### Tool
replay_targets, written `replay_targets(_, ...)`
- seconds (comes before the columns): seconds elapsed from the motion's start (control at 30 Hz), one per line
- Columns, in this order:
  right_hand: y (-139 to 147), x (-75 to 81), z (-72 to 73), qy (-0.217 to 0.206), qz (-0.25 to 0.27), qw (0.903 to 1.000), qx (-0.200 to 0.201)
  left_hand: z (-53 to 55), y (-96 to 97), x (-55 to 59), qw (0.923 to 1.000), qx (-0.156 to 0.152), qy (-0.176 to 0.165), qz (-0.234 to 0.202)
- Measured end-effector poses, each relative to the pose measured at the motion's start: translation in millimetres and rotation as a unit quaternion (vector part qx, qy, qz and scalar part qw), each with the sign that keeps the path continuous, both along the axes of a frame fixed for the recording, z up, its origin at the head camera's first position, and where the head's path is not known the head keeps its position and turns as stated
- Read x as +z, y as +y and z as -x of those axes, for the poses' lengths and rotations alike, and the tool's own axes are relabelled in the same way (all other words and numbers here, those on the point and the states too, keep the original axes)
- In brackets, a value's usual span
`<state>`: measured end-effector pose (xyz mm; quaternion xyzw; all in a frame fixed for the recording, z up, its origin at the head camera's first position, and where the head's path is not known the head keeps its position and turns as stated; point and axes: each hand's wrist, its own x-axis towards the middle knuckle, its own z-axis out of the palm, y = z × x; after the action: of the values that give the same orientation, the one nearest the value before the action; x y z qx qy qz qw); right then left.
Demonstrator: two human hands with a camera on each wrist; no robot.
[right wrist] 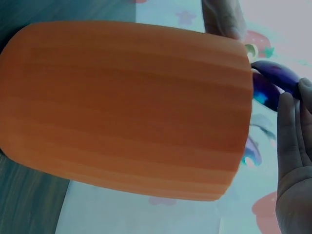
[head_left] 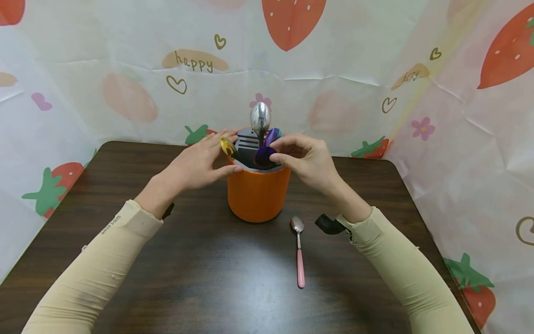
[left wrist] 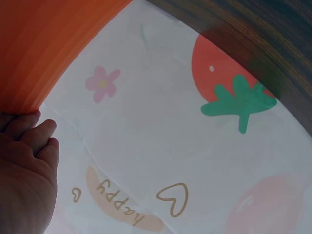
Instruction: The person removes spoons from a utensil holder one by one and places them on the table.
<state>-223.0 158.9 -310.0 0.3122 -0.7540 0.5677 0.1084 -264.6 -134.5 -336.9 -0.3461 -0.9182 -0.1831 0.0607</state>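
Note:
An orange utensil holder (head_left: 257,197) with a grey slotted top (head_left: 246,141) stands on the table. My left hand (head_left: 200,160) rests against its left rim, fingers fairly straight along the back and thumb at the front. Between thumb and fingertips, my right hand (head_left: 310,160) pinches the bowl of a dark purple spoon (head_left: 263,158), its handle hidden down in the holder. A silver spoon (head_left: 260,117), a gold spoon (head_left: 227,147) and a blue-purple piece of cutlery (head_left: 273,135) also stick up from the holder. The right wrist view shows the purple spoon (right wrist: 275,73) close above the rim.
A spoon with a pink handle (head_left: 300,266) lies on the dark wooden table (head_left: 200,278), in front of the holder and to its right. Behind the table hangs a white cloth (head_left: 342,55) printed with strawberries.

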Motion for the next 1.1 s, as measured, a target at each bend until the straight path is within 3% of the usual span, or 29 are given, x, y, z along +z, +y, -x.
replay_targets(0.5,-3,19.4,-7.7,-0.043,0.059,0.9969,0.028,0.2,-0.5,-0.9,1.0,-0.001,-0.001,-0.002)
replay_targets(0.9,5,38.0,-11.5,-0.037,0.099,0.9938,0.035,0.1,-0.6,-0.9,1.0,0.0,0.001,0.003)
replay_targets(1.1,11,48.3,-13.0,-0.032,0.134,0.9885,0.062,-0.3,-0.7,-0.4,1.0,0.0,0.003,0.006)
